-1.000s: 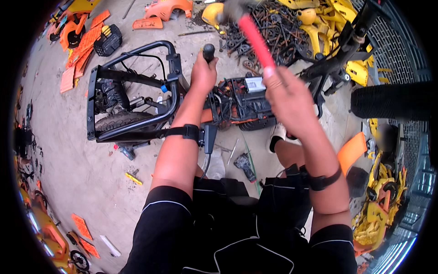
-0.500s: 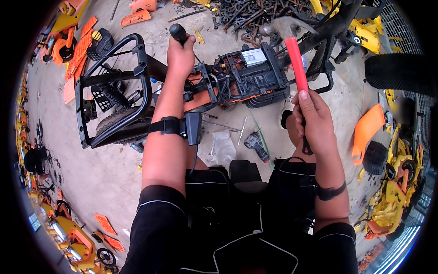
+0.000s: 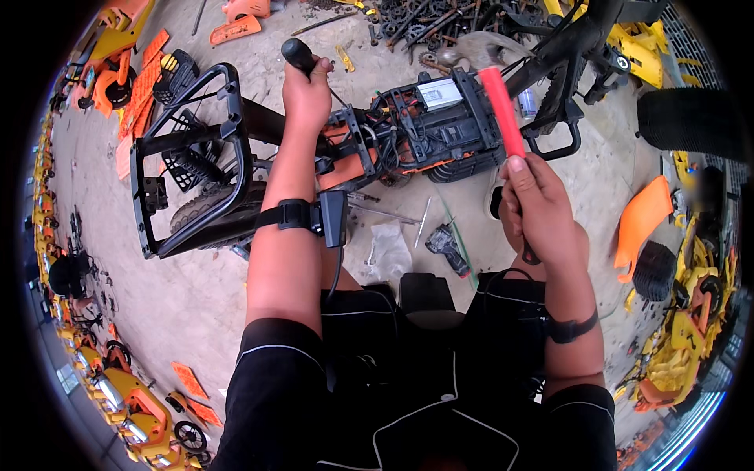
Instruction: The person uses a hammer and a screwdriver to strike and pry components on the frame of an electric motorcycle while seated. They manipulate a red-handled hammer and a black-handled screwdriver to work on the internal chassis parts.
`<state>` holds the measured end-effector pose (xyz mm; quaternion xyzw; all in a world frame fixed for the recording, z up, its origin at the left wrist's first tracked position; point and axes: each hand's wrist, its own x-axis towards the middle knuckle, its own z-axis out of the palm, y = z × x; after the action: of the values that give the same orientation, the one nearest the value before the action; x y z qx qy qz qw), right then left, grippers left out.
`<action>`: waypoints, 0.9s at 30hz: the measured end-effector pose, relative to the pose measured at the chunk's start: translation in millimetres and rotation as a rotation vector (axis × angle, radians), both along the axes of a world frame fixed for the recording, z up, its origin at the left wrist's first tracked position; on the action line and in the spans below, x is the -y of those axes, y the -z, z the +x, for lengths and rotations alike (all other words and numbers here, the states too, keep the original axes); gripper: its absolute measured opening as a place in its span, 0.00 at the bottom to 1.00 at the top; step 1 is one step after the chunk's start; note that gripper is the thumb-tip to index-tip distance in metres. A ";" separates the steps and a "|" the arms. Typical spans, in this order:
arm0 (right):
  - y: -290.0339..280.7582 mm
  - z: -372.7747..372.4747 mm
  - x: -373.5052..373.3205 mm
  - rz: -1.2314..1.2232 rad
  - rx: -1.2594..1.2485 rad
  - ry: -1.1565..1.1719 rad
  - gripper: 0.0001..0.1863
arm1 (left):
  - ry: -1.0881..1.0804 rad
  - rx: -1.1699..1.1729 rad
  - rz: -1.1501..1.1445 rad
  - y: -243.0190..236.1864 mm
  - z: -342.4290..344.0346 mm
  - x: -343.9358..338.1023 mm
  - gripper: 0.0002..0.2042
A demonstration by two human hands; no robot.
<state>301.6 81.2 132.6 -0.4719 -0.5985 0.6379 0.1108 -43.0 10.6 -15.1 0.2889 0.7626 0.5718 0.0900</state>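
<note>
My left hand (image 3: 306, 100) is closed around a black-handled screwdriver (image 3: 298, 54); its thin shaft slants down toward the black vehicle frame, and the tip is not clearly visible. A hammer (image 3: 503, 110) with a red handle and grey metal head is gripped in my right hand (image 3: 537, 196). The hammer head is raised over the right part of the vehicle, partly smeared by motion. Between and beyond my hands lies the stripped vehicle chassis (image 3: 448, 129), with exposed wiring, an orange lower part and a silver-topped box (image 3: 440, 94).
A cordless power tool (image 3: 448, 247) and a crumpled clear bag (image 3: 389, 247) lie on the floor before me. Rusty metal parts (image 3: 432, 20) are heaped at the back. Orange panels (image 3: 644, 224) and yellow parts (image 3: 682, 341) lie on the right; a black tubular frame (image 3: 236, 149) stands left.
The hammer's head has swung a little to the left, and its handle leans more. My left hand with the screwdriver has shifted slightly left in the picture.
</note>
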 end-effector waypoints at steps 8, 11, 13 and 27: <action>-26.7 -85.4 -4.2 0.602 0.020 -0.339 0.19 | -0.014 -0.040 -0.020 1.2 3.8 -7.3 0.07; -78.6 -114.4 3.1 0.751 -0.119 -0.324 0.19 | -0.010 0.001 -0.015 -6.1 5.5 -6.1 0.12; -107.4 -130.2 15.7 0.734 -0.253 -0.282 0.19 | -0.019 0.006 -0.042 -12.7 5.5 2.3 0.14; -92.6 -106.4 28.3 0.483 -0.026 -0.189 0.20 | -0.024 -0.010 -0.088 -14.2 3.9 -3.0 0.15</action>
<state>195.2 52.9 225.1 -0.3654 -0.7733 0.4902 0.1678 -39.1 13.6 -0.9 0.2784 0.7909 0.5372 0.0920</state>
